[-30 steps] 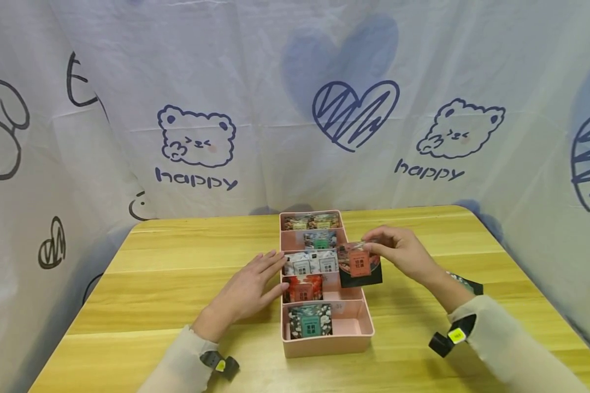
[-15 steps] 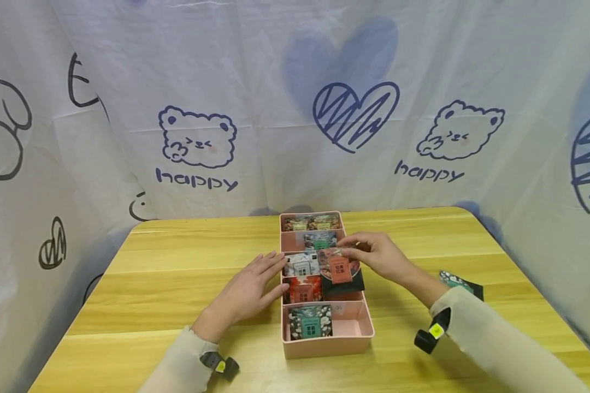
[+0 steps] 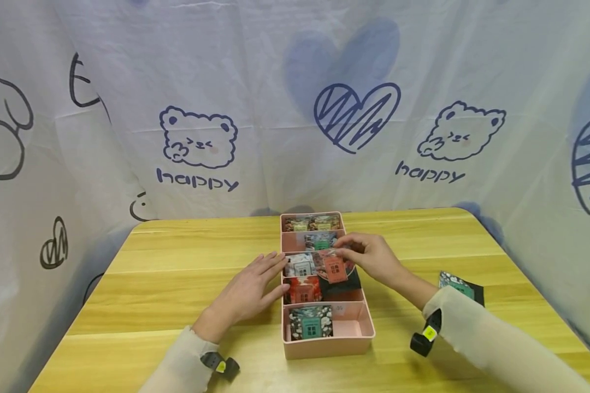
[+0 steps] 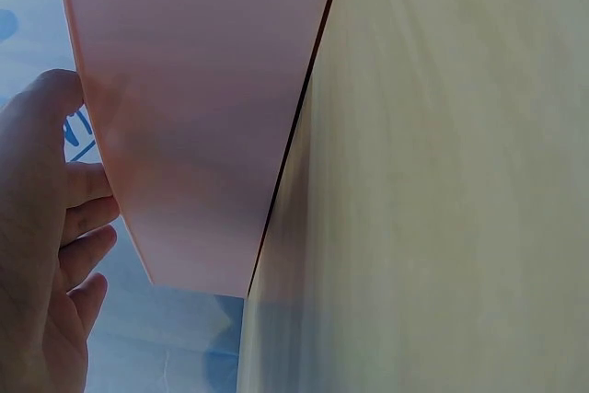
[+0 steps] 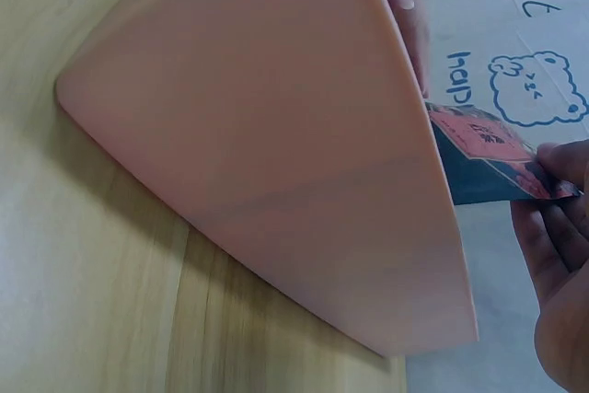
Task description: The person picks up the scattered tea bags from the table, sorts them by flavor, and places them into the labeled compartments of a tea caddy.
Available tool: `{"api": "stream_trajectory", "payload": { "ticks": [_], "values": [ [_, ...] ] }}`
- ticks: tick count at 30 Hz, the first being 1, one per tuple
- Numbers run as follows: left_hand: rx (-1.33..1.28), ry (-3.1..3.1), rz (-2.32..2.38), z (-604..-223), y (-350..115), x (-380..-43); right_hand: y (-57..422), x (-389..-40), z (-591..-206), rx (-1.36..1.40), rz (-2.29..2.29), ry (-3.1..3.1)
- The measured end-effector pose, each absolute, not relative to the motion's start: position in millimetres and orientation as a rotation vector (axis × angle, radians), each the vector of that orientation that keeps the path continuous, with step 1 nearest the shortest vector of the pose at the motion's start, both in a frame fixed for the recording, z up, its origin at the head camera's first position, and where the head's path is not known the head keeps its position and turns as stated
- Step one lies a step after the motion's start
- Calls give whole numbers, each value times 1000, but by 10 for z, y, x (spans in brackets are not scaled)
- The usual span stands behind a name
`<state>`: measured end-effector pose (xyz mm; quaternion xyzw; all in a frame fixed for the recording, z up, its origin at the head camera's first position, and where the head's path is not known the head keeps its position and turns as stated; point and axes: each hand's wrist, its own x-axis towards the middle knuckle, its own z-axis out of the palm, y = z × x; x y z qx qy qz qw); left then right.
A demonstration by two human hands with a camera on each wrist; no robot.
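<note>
My right hand [image 3: 373,259] pinches the top edge of a tea sachet with a red label [image 3: 334,266]. The sachet's lower dark part dips into the fourth compartment from the back of a pink divided box [image 3: 329,349], beside a bright red sachet [image 3: 302,289]. In the right wrist view the sachet [image 5: 483,149] stands partly above the box rim, thumb on one face and fingers on the other. My left hand [image 3: 246,286] rests its fingertips on the box's left rim, fingers extended. In the left wrist view its fingers touch the pink wall [image 4: 202,117].
White sachets [image 3: 299,265] lie in the middle compartment and a green-labelled floral sachet [image 3: 311,323] in the front one. Further back are a blue-green sachet [image 3: 320,240] and yellow-labelled ones [image 3: 311,222]. Another floral sachet [image 3: 459,286] lies on the wooden table [image 3: 187,251], right of the box.
My right hand has moved left from beside the box, carrying the red-labelled sachet over the fourth compartment and slightly down. The left hand has stayed on the rim.
</note>
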<state>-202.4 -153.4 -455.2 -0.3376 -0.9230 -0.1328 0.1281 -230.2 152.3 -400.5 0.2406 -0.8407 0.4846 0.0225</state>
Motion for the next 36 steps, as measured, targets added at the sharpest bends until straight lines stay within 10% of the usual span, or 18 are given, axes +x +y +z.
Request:
{"api": "stream_trajectory", "payload": {
  "ticks": [36],
  "values": [
    [-994,-2686,-399,-4549,-1540,-2026,1771,-2264,-4053,988,928,-2736]
  ]
}}
